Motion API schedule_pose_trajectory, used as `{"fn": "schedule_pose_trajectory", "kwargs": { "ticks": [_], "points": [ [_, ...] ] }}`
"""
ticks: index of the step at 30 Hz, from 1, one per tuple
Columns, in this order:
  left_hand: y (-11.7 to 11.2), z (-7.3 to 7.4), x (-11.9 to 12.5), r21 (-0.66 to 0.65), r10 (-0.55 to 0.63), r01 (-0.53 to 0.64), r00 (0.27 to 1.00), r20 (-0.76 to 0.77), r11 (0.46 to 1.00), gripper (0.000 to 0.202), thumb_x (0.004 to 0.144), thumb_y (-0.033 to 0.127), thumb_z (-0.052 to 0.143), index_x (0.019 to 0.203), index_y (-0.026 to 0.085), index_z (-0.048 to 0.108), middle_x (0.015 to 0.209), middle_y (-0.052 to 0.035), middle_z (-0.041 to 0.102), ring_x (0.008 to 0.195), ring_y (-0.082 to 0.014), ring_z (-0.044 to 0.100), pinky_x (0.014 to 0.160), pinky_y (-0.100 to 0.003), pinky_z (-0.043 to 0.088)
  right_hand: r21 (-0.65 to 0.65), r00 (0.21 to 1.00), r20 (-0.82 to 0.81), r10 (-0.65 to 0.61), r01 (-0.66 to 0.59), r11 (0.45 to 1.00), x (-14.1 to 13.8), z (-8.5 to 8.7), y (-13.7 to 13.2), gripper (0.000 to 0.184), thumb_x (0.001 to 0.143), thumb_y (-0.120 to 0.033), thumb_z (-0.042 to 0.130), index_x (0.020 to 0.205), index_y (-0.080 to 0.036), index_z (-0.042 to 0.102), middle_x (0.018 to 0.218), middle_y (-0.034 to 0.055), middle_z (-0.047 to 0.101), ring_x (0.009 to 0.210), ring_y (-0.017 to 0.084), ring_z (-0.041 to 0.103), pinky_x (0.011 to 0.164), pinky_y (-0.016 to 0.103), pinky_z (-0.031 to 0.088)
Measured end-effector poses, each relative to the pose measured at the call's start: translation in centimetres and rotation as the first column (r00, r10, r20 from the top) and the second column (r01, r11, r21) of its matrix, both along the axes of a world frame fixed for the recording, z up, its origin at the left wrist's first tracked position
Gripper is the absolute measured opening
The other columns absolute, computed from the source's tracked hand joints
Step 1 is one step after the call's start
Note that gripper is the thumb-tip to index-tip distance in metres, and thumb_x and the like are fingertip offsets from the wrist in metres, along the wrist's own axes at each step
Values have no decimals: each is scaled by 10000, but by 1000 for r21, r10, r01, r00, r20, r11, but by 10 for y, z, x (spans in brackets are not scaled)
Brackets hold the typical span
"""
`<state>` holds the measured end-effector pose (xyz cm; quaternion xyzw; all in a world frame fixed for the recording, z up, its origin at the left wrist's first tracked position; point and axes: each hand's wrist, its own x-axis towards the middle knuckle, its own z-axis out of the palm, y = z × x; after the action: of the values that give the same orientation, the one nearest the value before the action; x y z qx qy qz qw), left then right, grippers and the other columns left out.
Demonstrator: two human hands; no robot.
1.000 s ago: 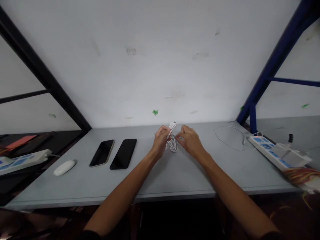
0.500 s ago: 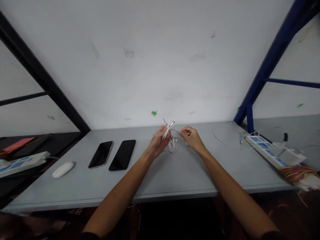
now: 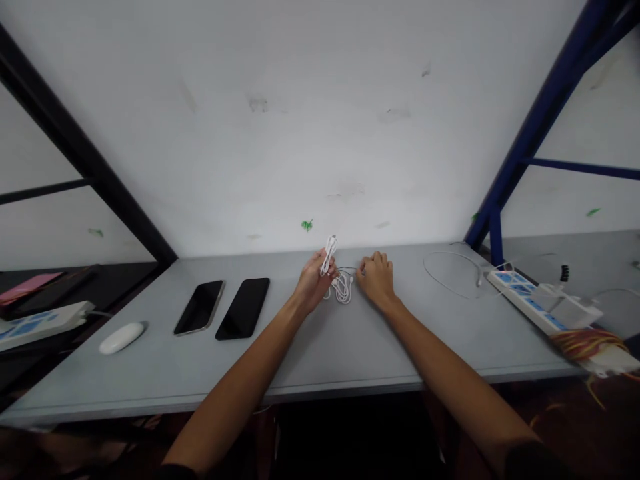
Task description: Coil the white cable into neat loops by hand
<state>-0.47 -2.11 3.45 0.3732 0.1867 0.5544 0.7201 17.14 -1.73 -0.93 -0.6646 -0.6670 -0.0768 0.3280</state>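
Note:
My left hand point(image 3: 313, 280) is closed round a bundled white cable point(image 3: 341, 288), with one end of it sticking up above my fingers. My right hand point(image 3: 376, 279) sits just to the right of the bundle with its fingers curled in a pinch; a thin dark tie seems to run from it to the cable. Both hands hover low over the grey table point(image 3: 350, 347), near its back edge by the white wall.
Two black phones point(image 3: 200, 305) point(image 3: 243, 308) lie side by side to the left, and a white mouse point(image 3: 121, 337) further left. A white power strip point(image 3: 543, 303) with a looped white cable point(image 3: 450, 277) lies at the right. Another power strip point(image 3: 40, 321) is at the far left.
My right hand drew a little away from the bundle and came back close to it. My left hand kept its hold and tilted the cable's end upward.

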Motion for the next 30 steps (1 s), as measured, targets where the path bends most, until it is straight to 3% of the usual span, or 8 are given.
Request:
{"fn": "schedule_pose_trajectory", "kwargs": {
  "ticks": [4,13,17,20,23,25,27,30],
  "points": [
    [-3,-4,5,-21,5,-7,997,-78,1000,257,833,279,757,985,192,569,760,25,541,587,-77,465,588,-228,403,-18,988,147,-51,54,998,-5,2,-5,167,902,-222,549,934,-147,695,1103,189,615,1097,344,486,901,443,362],
    [-6,-5,8,-31,-11,7,991,-135,1000,330,821,310,768,1072,196,586,829,8,611,623,-88,539,628,-247,460,-54,979,166,-121,132,990,-3,-2,-1,252,918,-248,518,1008,-111,709,1179,219,602,1138,350,466,916,448,348],
    [-4,-8,8,-22,-11,8,991,-132,1000,345,806,265,771,1086,183,586,871,-15,652,675,-106,594,632,-249,476,-76,981,169,-96,110,991,-3,-4,-2,250,908,-253,535,1025,-108,701,1179,220,594,1148,355,458,929,459,346],
    [-3,-10,8,12,10,-8,989,-147,1000,391,796,254,779,1126,178,584,959,-49,697,760,-133,656,680,-262,503,-70,992,117,-54,62,996,-1,0,-4,217,887,-275,577,991,-124,693,1171,218,585,1146,363,457,943,479,350],
    [-3,-13,9,23,74,-71,979,-191,997,461,788,297,806,1170,184,574,1042,-76,726,832,-154,697,749,-282,521,79,996,-77,37,-31,996,-1,11,-7,181,911,-312,560,927,-169,671,1135,174,588,1113,333,483,954,471,376],
    [-4,-15,11,53,134,-125,964,-230,991,521,762,313,835,1198,187,579,1057,-86,740,851,-166,709,784,-301,526,196,932,-285,223,-171,966,-4,18,-10,214,956,-359,510,898,-200,641,1025,109,608,1012,269,532,910,402,426],
    [-5,-17,13,113,180,-156,948,-262,981,559,736,320,856,1217,182,607,1055,-92,752,876,-180,712,811,-314,526,224,790,-453,413,-348,910,-10,23,-12,251,968,-427,508,874,-218,611,860,40,602,833,211,552,791,329,462],
    [-6,-19,14,171,223,-177,924,-312,969,562,718,351,867,1210,173,660,1048,-97,762,899,-193,707,798,-301,516,222,658,-563,500,-462,859,-16,24,-14,244,922,-448,582,824,-224,590,740,-7,577,692,173,531,674,285,447]
  ]
}}
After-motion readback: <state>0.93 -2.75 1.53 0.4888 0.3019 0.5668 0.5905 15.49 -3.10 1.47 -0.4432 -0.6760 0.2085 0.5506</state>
